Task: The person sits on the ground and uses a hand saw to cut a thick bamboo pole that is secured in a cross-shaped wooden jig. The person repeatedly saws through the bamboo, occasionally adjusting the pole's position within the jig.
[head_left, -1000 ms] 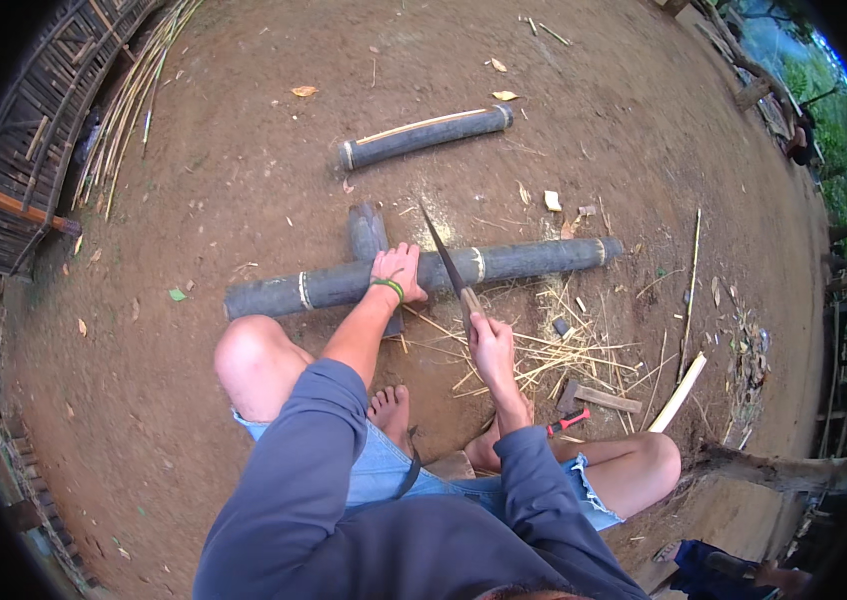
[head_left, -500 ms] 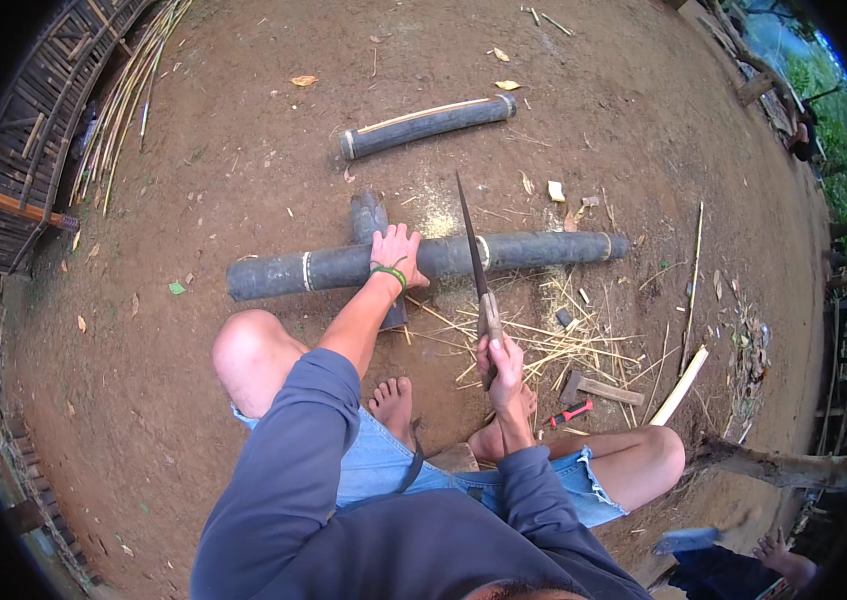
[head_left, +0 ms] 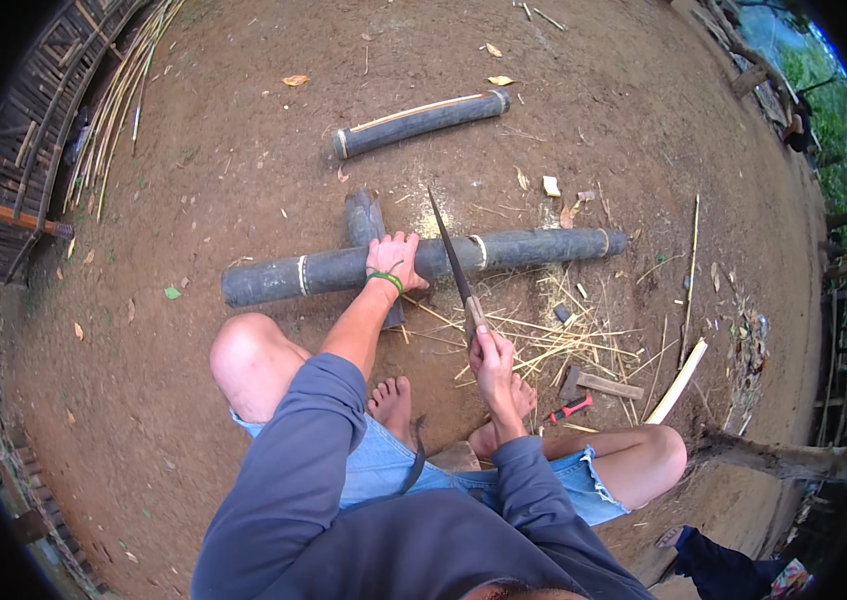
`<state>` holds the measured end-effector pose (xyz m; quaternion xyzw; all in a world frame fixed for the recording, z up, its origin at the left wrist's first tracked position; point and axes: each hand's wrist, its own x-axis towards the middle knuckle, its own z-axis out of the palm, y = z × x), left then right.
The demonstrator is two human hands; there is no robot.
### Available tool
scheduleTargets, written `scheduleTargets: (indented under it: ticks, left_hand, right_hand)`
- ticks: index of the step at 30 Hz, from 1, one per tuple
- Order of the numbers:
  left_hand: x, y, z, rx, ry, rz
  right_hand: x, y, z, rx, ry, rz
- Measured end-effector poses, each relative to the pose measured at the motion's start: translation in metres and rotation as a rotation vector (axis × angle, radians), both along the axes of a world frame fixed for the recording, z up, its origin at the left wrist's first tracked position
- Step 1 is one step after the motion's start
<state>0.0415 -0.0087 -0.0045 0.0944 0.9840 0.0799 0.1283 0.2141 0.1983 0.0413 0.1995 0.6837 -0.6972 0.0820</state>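
A long dark bamboo pole lies crosswise before me, resting on a shorter bamboo piece. With fingers over its top, my left hand grips the pole near that crossing; the wrist wears a green band. My right hand is closed round the wooden handle of a handsaw. Its dark, tapered blade slants up and left across the pole, just right of my left hand. Whether the teeth touch the bamboo, I cannot tell. Pale sawdust lies on the ground behind the pole.
Farther off lies another bamboo section with a pale strip along its top. Thin bamboo slivers, a hammer-like tool and a red-handled tool lie near my right knee. Another person's dark-clothed leg shows at lower right.
The saw and my right hand have moved left, the blade now closer to my left hand and tilted more leftward. My left hand keeps its place on the pole. The other person at lower right has shifted.
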Motion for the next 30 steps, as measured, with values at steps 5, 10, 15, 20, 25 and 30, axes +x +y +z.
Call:
scheduleTargets:
  ticks: [5,10,15,20,25,30]
  left_hand:
    - [-0.014,0.002,0.006,-0.014,-0.164,0.017]
    - [-0.021,0.006,0.012,0.068,-0.144,0.043]
    - [-0.015,0.000,0.004,0.080,-0.073,0.019]
    - [-0.011,-0.003,0.007,0.067,-0.103,0.005]
    - [-0.009,0.009,0.003,0.088,-0.021,0.012]
    - [-0.014,0.008,0.007,0.115,-0.144,0.050]
  right_hand:
    - [0.000,-0.008,0.009,0.216,-0.029,0.028]
    - [-0.051,-0.009,0.001,0.190,0.015,0.005]
    - [-0.045,-0.013,-0.002,0.163,-0.014,0.022]
    - [0.002,-0.008,0.002,0.004,-0.014,-0.039]
    - [-0.064,-0.020,-0.054,0.215,0.236,-0.037]
    - [-0.062,-0.019,-0.042,0.331,0.257,-0.021]
